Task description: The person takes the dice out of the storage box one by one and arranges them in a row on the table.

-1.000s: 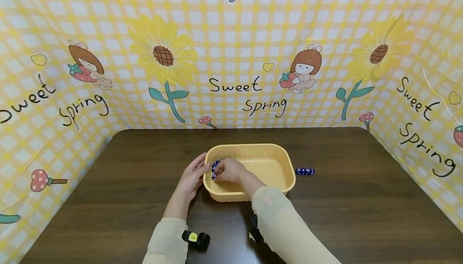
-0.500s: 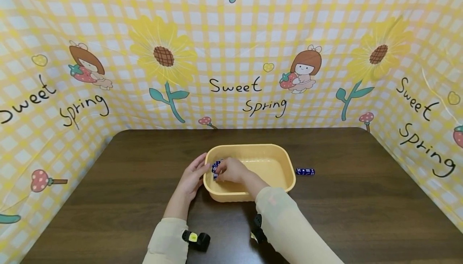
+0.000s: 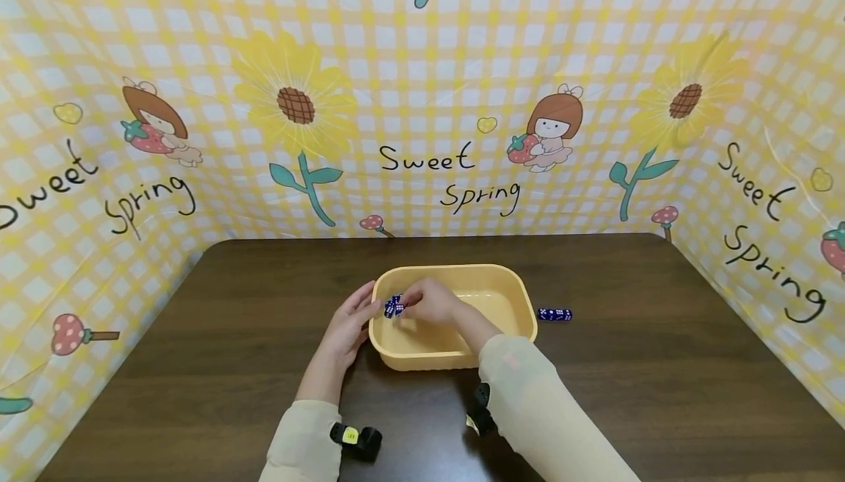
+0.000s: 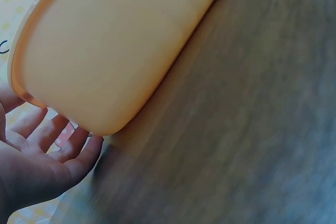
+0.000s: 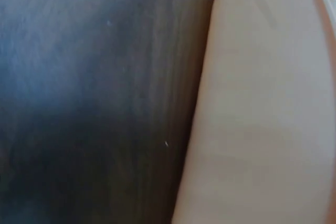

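A yellow plastic basin (image 3: 455, 361) stands on the table with several blue dice (image 3: 389, 311) with white pips at its left end. My left hand (image 3: 348, 324) holds that end from outside, thumb at the rim and fingers against the outer wall, as the left wrist view also shows. Inside the basin, my right hand (image 3: 432, 302) pinches a blue die (image 3: 399, 309) beside the other dice. Its fingers partly cover the die, so whether more than one is held is unclear. The right wrist view shows the basin's outer wall (image 5: 262, 103) but not the right hand.
A short row of blue dice (image 3: 554, 315) lies on the dark wooden table (image 3: 627, 364) just right of the basin. A yellow checked cloth (image 3: 422, 42) surrounds the table at the back and sides.
My right hand has lifted slightly and shifted right inside the basin, exposing more of the dice, with a die at its fingertips. The left hand and the outside row stay put.
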`<state>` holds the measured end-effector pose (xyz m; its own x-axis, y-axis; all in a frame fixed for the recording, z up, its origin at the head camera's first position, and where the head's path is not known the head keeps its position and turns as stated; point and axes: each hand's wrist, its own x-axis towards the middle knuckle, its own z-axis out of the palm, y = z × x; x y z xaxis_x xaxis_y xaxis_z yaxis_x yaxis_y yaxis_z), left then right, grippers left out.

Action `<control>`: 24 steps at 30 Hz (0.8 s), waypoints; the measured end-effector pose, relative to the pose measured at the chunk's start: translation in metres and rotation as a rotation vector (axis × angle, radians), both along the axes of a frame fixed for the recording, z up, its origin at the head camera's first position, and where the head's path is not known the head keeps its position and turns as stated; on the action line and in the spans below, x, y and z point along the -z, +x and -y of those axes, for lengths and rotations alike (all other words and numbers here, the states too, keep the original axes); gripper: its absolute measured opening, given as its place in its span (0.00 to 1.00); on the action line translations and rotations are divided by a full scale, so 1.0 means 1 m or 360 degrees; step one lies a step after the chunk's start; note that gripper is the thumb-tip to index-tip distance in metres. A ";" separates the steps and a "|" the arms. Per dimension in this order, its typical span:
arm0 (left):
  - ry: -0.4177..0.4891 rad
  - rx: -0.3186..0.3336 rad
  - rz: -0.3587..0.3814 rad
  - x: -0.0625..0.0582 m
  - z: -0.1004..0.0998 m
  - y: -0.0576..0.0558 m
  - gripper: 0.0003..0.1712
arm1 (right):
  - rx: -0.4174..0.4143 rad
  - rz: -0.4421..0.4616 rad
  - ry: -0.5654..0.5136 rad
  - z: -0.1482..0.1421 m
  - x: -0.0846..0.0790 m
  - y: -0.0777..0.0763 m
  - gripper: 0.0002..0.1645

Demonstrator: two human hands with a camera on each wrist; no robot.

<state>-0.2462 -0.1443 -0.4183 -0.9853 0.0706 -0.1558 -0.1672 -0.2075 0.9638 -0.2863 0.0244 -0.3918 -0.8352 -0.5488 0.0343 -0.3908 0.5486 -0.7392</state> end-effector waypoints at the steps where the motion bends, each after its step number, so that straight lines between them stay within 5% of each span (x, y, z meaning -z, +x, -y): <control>1: -0.0015 -0.0001 0.0001 0.000 0.000 0.000 0.29 | 0.0009 0.0001 -0.0010 -0.002 -0.001 0.000 0.09; 24: 0.0061 -0.0009 -0.0005 0.003 0.002 0.001 0.28 | 0.0135 -0.0120 -0.0002 -0.062 -0.052 -0.014 0.09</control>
<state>-0.2454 -0.1458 -0.4211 -0.9862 0.0706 -0.1499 -0.1628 -0.2452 0.9557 -0.3000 0.0861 -0.3401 -0.8735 -0.4765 0.0996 -0.3979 0.5809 -0.7101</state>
